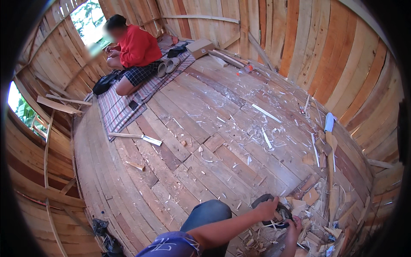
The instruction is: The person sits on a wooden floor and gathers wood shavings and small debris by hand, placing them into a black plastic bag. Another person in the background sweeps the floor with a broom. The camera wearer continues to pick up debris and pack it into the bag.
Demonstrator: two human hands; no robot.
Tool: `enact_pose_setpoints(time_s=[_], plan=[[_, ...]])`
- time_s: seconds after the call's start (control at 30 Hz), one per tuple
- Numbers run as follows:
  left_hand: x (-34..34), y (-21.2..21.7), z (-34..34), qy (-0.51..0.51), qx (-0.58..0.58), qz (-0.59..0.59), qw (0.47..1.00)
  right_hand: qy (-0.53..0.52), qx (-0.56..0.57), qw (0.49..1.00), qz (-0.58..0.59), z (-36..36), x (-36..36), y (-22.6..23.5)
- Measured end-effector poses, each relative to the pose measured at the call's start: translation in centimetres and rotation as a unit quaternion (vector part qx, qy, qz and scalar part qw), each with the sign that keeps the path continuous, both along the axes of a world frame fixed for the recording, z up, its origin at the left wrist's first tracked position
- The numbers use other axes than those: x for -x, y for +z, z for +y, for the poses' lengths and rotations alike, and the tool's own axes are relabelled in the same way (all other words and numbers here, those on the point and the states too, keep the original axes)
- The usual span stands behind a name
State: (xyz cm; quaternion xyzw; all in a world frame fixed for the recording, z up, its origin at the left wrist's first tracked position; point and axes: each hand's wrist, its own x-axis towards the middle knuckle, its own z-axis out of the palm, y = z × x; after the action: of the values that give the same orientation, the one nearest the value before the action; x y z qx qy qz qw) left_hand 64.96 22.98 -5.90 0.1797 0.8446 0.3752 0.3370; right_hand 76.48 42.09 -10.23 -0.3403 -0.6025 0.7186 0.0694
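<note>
At the lower right, my left hand [267,208] is closed on a dark, shoe-like thing [262,199] with a rounded end and a pale edge lower down. Close beside it, my right hand [294,225] has its fingers curled at the thing's other side, against a dark strap-like part. The fingers partly cover the thing, so its exact kind is unclear. My bent knee in blue jeans [209,214] is left of my hands. Wood offcuts [311,196] and shavings lie right beside them.
A long-bladed knife [152,140] lies on the plank floor at left. Beyond it, a person in red [139,45] sits on a striped mat [113,122] near a cardboard box [200,48]. A long board [330,171] and a white-blue object [329,122] are at right.
</note>
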Motion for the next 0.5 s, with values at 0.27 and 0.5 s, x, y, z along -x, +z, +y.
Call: enact_pose_setpoints(time_s=[0.27, 0.5], plan=[[0.2, 0.6, -0.4, -0.016, -0.018, 0.021, 0.999, 0.103, 0.051, 0.992, -0.059, -0.8, 0.8, 1.3], [-0.1, 1.5, 0.2, -0.065, -0.042, -0.039, 0.996, 0.004, 0.166, 0.986, -0.015, -4.3, 2.1, -0.7]])
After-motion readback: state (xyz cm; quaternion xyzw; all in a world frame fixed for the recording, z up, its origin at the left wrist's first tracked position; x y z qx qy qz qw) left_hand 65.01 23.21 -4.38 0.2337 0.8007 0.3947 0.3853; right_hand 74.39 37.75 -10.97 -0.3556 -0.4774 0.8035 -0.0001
